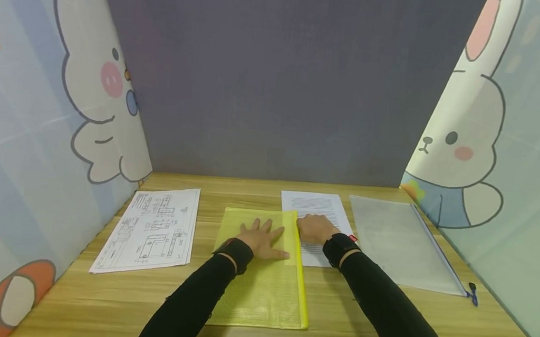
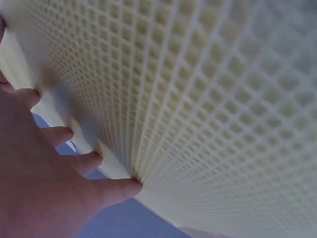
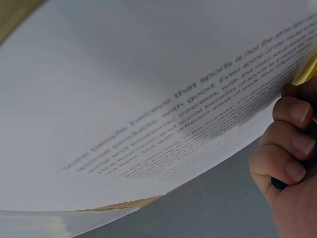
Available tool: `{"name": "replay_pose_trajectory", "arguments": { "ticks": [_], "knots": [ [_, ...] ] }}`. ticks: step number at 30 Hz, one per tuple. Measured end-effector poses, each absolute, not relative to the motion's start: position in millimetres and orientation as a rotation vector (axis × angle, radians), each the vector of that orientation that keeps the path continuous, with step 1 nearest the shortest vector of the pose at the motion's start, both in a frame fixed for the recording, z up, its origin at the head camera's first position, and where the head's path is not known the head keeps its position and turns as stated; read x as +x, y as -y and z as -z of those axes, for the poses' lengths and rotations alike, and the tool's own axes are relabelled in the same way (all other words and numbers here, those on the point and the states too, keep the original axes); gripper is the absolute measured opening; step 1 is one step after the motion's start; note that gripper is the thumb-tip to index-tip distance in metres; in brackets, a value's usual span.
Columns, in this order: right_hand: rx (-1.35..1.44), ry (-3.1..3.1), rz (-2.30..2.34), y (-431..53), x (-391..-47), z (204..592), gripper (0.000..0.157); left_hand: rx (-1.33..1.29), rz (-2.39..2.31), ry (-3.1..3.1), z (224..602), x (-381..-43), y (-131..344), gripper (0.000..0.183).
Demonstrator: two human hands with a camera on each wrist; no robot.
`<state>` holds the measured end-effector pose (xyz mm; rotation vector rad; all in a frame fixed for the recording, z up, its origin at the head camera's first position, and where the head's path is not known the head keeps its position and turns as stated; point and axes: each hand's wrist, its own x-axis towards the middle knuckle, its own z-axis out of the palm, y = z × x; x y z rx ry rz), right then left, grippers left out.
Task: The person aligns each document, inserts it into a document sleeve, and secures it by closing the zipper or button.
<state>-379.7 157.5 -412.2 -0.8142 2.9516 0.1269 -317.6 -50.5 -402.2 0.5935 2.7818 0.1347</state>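
Note:
A yellow mesh zipper pouch (image 1: 259, 300) lies flat on the table, its bright yellow zipper edge (image 1: 303, 293) along the right side. My left hand (image 1: 261, 240) rests on its upper part with fingers spread; the left wrist view shows the fingertips on the mesh (image 2: 198, 99). By the upper end of the zipper edge, my right hand (image 1: 315, 228) has its fingers curled round a dark zipper pull (image 3: 278, 183), mostly hidden inside the fist. Beneath and beside that hand lies a sheet of printed text (image 1: 312, 201).
Technical drawing sheets (image 1: 160, 234) lie at the left. A whitish translucent zipper pouch (image 1: 397, 242) lies at the right, its blue and black zipper pull (image 1: 473, 294) near the table's right edge. A dark panel (image 1: 281, 85) stands behind the wooden table (image 1: 357, 329).

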Motion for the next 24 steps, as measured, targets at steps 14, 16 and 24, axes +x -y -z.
{"name": "replay_pose_trajectory", "arguments": {
  "ticks": [14,16,24],
  "knots": [
    [-0.911,-2.937,-0.191,-158.3,-369.3,408.8,0.02,0.565,-0.164,-2.772,401.8,-305.8,52.8,0.091],
    [-0.913,-2.932,-0.2,-158.0,-367.2,408.6,0.021,0.567,-0.158,-2.776,401.3,-303.5,52.8,0.092],
    [-0.894,-2.909,-0.198,-157.8,-366.4,409.2,0.02,0.551,-0.143,-2.782,396.9,-300.5,49.8,0.094]
  ]
}}
